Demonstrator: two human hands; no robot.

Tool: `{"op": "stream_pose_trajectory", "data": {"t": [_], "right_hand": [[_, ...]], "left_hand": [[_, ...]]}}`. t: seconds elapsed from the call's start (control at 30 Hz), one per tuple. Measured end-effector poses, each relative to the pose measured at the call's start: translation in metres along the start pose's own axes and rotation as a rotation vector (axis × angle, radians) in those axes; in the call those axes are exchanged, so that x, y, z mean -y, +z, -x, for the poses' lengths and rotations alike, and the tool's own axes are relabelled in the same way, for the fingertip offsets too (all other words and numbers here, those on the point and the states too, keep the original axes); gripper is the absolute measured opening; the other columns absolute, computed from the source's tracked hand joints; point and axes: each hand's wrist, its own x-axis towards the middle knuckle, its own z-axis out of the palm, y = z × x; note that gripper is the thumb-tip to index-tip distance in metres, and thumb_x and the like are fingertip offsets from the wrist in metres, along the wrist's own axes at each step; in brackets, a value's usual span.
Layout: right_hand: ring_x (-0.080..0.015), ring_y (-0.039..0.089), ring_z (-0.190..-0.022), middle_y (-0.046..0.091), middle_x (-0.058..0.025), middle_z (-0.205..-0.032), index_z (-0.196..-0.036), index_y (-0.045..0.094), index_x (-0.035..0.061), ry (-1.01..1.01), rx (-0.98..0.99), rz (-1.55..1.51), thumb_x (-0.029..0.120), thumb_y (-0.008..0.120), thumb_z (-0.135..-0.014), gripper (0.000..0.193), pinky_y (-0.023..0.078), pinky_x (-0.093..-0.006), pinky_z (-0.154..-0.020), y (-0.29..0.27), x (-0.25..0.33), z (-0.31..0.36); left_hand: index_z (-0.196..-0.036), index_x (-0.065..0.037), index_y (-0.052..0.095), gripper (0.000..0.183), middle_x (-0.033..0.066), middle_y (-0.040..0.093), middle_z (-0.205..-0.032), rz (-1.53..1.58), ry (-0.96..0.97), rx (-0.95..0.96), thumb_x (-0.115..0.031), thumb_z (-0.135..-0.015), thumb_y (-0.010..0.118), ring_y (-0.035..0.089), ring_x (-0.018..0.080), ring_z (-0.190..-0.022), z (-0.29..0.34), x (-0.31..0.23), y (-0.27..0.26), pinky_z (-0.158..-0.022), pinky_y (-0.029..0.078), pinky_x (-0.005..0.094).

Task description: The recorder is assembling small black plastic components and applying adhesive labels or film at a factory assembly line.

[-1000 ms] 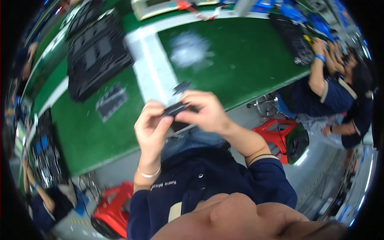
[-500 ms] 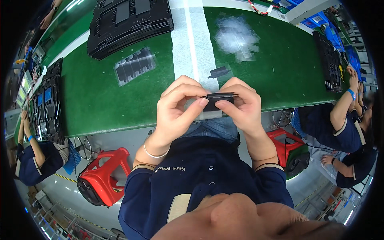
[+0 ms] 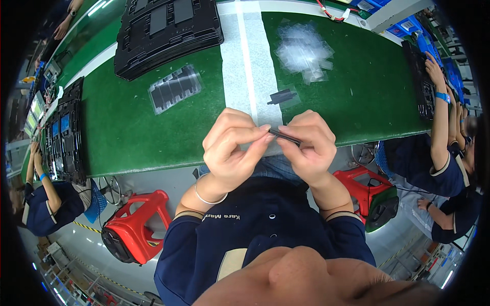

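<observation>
A thin black flat piece (image 3: 286, 136) is held nearly edge-on above the near edge of the green table. My left hand (image 3: 232, 148) pinches its left end between thumb and forefinger. Around its right end, the thumb and fingers of my right hand (image 3: 309, 145) are closed. Just beyond my hands lies a small clear film with one black strip (image 3: 283, 96) on it. Farther left is a clear sheet carrying several black strips (image 3: 176, 90). My fingers hide part of the held piece.
Stacked black trays (image 3: 168, 43) stand at the far left of the green table (image 3: 127, 132). Loose clear films (image 3: 303, 51) lie in a heap at the far right. A white strip (image 3: 247, 66) runs down the middle. Co-workers sit on both sides, near red stools (image 3: 135, 224).
The black piece has turned from its broad face showing to nearly edge-on, its right end tilted toward me. Both hands have come slightly nearer. At the right, a co-worker's arm has reached farther forward.
</observation>
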Motion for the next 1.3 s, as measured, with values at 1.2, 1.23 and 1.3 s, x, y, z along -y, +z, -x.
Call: {"op": "stream_pose_trajectory", "data": {"t": [1.2, 1.23, 1.3], "right_hand": [[-0.0144, 0.055, -0.067, 0.060, -0.0067, -0.078, -0.082, 0.064, 0.0033, 0.290, 0.114, -0.235, 0.005, 0.075, -0.068, 0.018, 0.043, -0.0258, -0.065, -0.016, 0.000, -0.018], [-0.0150, 0.055, -0.067, 0.060, -0.0066, -0.077, -0.081, 0.064, 0.0035, 0.283, 0.121, -0.197, 0.004, 0.074, -0.068, 0.017, 0.042, -0.0265, -0.065, -0.016, 0.002, -0.017], [-0.0162, 0.055, -0.064, 0.059, -0.0058, -0.074, -0.079, 0.065, 0.0037, 0.159, 0.061, -0.060, 0.002, 0.075, -0.066, 0.017, 0.040, -0.0275, -0.062, -0.014, 0.002, -0.015]], "left_hand": [[-0.092, 0.007, 0.062, 0.012, 0.0105, 0.055, -0.089, 0.328, -0.436, 0.217, 0.003, -0.080, 0.060, 0.052, 0.0130, -0.076, 0.006, 0.001, -0.008, -0.063, 0.043, 0.0222], [-0.092, 0.007, 0.062, 0.013, 0.0105, 0.055, -0.087, 0.307, -0.411, 0.206, 0.002, -0.079, 0.061, 0.052, 0.0136, -0.075, 0.005, 0.002, -0.007, -0.062, 0.043, 0.0227], [-0.092, 0.006, 0.064, 0.016, 0.0105, 0.056, -0.084, 0.199, -0.309, 0.197, 0.003, -0.076, 0.064, 0.053, 0.0150, -0.072, 0.005, 0.002, -0.005, -0.060, 0.043, 0.0236]]}}
